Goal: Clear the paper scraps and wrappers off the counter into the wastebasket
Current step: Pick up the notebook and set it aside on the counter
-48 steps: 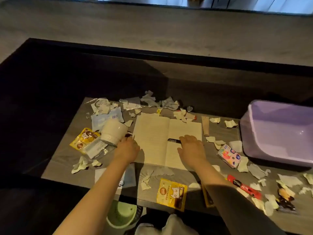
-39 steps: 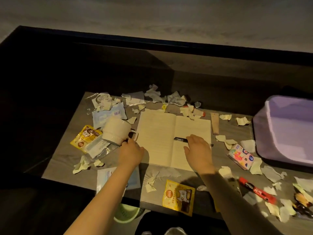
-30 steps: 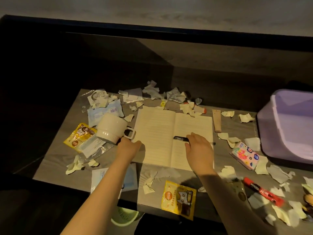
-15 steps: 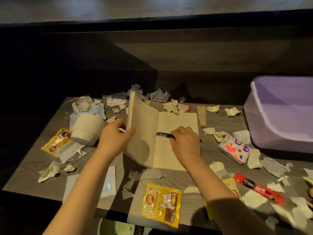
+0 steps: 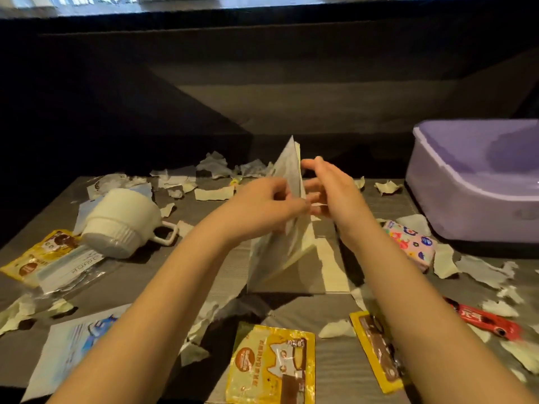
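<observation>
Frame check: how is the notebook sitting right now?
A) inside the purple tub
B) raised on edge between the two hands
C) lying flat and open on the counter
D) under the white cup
B: the notebook stands tilted up from the counter, with the left hand pinching its pages and the right hand held open at its other side.

Hands (image 5: 262, 205) hold raised notebook (image 5: 280, 252) — scraps (image 5: 214, 194) around.

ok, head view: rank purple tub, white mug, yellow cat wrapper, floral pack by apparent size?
1. purple tub, largest though cropped at the frame edge.
2. white mug and yellow cat wrapper: about alike; the wrapper is nearer the camera and cropped, so unranked.
3. floral pack, smallest.
</observation>
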### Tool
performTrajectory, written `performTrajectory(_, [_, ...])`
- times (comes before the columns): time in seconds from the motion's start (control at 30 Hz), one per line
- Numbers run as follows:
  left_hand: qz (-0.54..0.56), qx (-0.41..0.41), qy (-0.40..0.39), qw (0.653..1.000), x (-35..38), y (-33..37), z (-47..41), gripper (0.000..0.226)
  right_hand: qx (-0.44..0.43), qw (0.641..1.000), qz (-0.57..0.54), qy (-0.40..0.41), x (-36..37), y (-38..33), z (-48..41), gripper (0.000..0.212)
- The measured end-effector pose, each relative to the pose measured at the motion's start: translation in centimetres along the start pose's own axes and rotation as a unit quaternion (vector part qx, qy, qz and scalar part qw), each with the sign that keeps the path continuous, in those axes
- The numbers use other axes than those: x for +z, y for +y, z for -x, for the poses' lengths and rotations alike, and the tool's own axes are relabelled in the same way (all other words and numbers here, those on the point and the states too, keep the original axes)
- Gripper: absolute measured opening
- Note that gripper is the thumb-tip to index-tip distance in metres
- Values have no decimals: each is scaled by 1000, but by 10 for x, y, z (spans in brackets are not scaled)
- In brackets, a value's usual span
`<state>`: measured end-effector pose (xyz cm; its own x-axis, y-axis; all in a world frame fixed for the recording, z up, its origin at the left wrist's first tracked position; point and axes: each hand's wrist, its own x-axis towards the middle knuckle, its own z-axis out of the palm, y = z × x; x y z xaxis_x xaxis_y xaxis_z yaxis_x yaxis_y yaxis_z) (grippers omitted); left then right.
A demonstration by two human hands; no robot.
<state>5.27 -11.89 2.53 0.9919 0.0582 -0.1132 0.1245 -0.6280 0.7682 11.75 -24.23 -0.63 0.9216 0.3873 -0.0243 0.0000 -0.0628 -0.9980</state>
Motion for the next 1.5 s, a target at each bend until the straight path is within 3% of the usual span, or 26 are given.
performTrajectory(0.17, [64, -5, 34, 997, 4, -18, -1, 42, -33, 996, 76, 18, -4, 4, 12, 30])
performTrajectory(0.3, [29, -49, 81, 995, 3, -49, -6, 37, -9, 990, 132, 57, 0, 5, 23, 56])
performTrajectory(0.37, [-1, -87, 74, 993, 5, -62, -4, 50, 18, 985, 148, 85, 2, 8, 28, 65])
performTrajectory(0.43, [-35, -119, 59, 991, 10, -70, -1, 63, 35, 983, 148, 102, 3, 13, 35, 61])
performTrajectory(0.5, [-73, -136, 35, 987, 16, -74, 4, 57, 42, 975, 179, 125, 5, 19, 43, 54])
performTrajectory(0.57, [-87, -144, 22, 985, 22, -75, 10, 48, 48, 949, 282, 133, 6, 27, 50, 51])
performTrajectory(0.67, [-69, -154, 29, 985, 28, -75, 13, 51, 32, 852, 506, 128, 11, 39, 60, 49])
performTrajectory(0.7, [-68, -156, 33, 985, 30, -74, 13, 52, 5, 820, 557, 131, 12, 42, 63, 45])
performTrajectory(0.77, [-67, -159, 42, 984, 32, -74, 12, 50, -33, 798, 590, 120, 14, 47, 67, 36])
performTrajectory(0.93, [-28, -186, 54, 981, 34, -73, 6, 35, -16, 806, 590, 52, 14, 59, 68, 36])
performTrajectory(1.07, [172, -192, 65, 964, 30, -62, 1, 43, -16, 858, 508, 78, 9, 60, 70, 41])
performTrajectory(1.17, [279, -190, 24, 941, 30, -50, 5, 40, -17, 884, 457, 96, 5, 58, 72, 42])
performTrajectory(1.33, [291, -170, 80, 938, 30, -43, 9, 51, -21, 905, 413, 103, 3, 53, 72, 42])
performTrajectory(1.5, [336, -125, 138, 923, 21, -43, 20, 41, -68, 918, 360, 150, 7, 41, 74, 47])
